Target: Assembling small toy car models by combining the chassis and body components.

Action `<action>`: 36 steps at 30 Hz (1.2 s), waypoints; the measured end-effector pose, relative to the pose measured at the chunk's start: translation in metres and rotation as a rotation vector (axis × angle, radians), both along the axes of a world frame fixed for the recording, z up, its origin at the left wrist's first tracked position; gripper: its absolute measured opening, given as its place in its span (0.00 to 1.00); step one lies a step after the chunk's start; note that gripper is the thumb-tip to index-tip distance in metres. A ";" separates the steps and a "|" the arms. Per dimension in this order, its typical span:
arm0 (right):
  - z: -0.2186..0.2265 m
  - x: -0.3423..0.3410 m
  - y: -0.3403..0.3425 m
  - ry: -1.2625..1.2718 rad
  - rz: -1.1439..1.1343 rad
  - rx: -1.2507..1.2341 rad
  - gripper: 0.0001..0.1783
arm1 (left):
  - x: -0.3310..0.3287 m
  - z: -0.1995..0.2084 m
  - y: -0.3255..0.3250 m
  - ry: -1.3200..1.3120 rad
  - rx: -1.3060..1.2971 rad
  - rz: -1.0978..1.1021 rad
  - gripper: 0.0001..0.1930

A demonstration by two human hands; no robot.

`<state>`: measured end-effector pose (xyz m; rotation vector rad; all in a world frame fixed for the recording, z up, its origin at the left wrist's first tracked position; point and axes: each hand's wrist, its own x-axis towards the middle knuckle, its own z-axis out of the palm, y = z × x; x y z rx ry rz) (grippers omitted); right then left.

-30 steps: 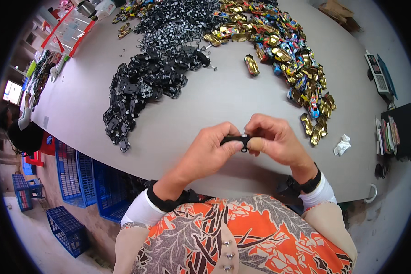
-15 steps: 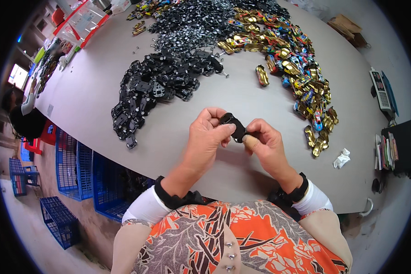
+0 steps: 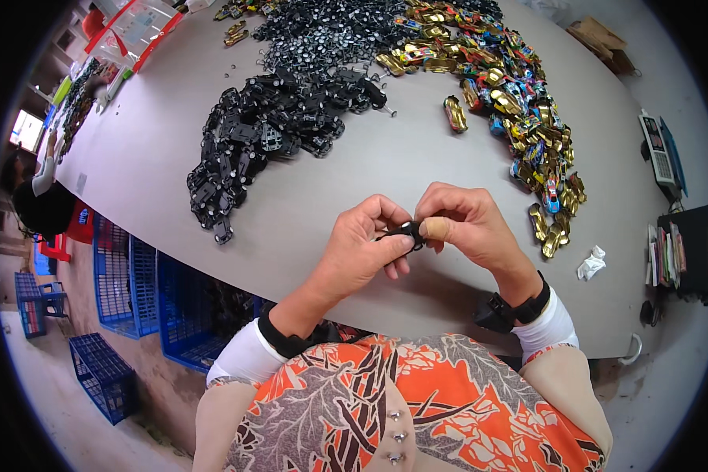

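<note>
A small black toy car chassis (image 3: 407, 230) is held above the near part of the table, mostly covered by fingers. My left hand (image 3: 363, 242) is closed on one end of it, thumb on top. My right hand (image 3: 470, 226) pinches at its other end; whether a smaller part is also between those fingertips is hidden. Ahead to the left lies a curved heap of black chassis (image 3: 248, 138). Behind it spreads a heap of small wheels on axles (image 3: 311, 57). A band of gold and coloured toy car bodies (image 3: 531, 130) runs down the right, with one gold body (image 3: 455, 114) lying apart.
The grey table (image 3: 141, 157) stretches ahead. A crumpled white tissue (image 3: 591, 263) lies at its right side, near a scale-like device (image 3: 659, 156). Blue plastic crates (image 3: 102, 377) stand on the floor at left. Another person's sleeve (image 3: 46, 175) shows at the far left edge.
The chassis has been turned and now shows more edge-on. My right hand has risen and moved over its end; my left hand has shifted slightly down. The whole view has tilted a little.
</note>
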<state>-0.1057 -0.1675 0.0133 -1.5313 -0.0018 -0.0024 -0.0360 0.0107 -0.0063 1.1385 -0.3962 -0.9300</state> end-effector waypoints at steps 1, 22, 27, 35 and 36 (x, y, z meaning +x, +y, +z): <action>0.001 0.000 0.000 0.090 0.061 0.014 0.03 | 0.000 0.002 0.002 -0.026 0.046 -0.030 0.09; -0.025 0.056 -0.012 -0.283 -0.213 -0.784 0.10 | -0.014 -0.001 0.169 -0.289 0.570 0.600 0.08; -0.035 0.087 -0.083 -0.310 -0.634 -1.311 0.08 | -0.018 -0.062 0.310 -0.683 1.126 0.823 0.09; -0.044 0.080 -0.077 0.109 -0.208 -0.436 0.17 | 0.039 -0.007 0.166 -1.156 0.944 0.812 0.05; -0.044 0.073 -0.070 0.114 -0.200 -0.437 0.17 | 0.051 -0.014 0.154 -1.274 0.954 0.743 0.07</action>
